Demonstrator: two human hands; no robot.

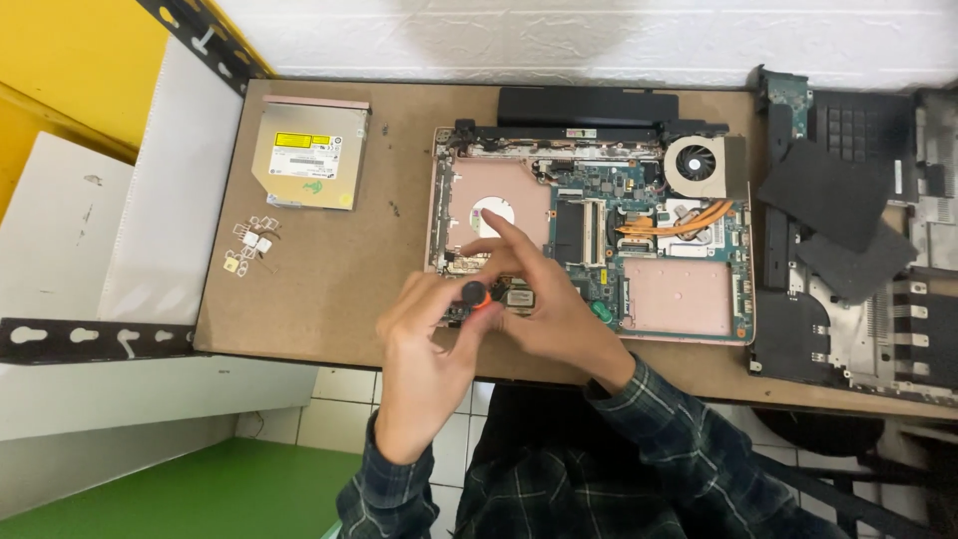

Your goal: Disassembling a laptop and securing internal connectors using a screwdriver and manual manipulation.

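Note:
An opened pink laptop base [679, 294] lies on a brown board [319, 269], its green circuit board, copper heat pipes and round fan [696, 163] exposed. My left hand [424, 349] grips a screwdriver with a black and orange handle [474, 296], held upright over the laptop's front left corner. My right hand [544, 304] rests on the laptop beside the tool, its fingers around the screwdriver's lower part and the index finger stretched toward the upper left. The tip of the tool is hidden by my hands.
A removed optical drive [309, 153] lies at the board's back left, with small white clips and screws [251, 245] nearby. Black laptop covers and foam pads [848, 215] are stacked at the right. A black battery bar [589, 105] sits behind the laptop.

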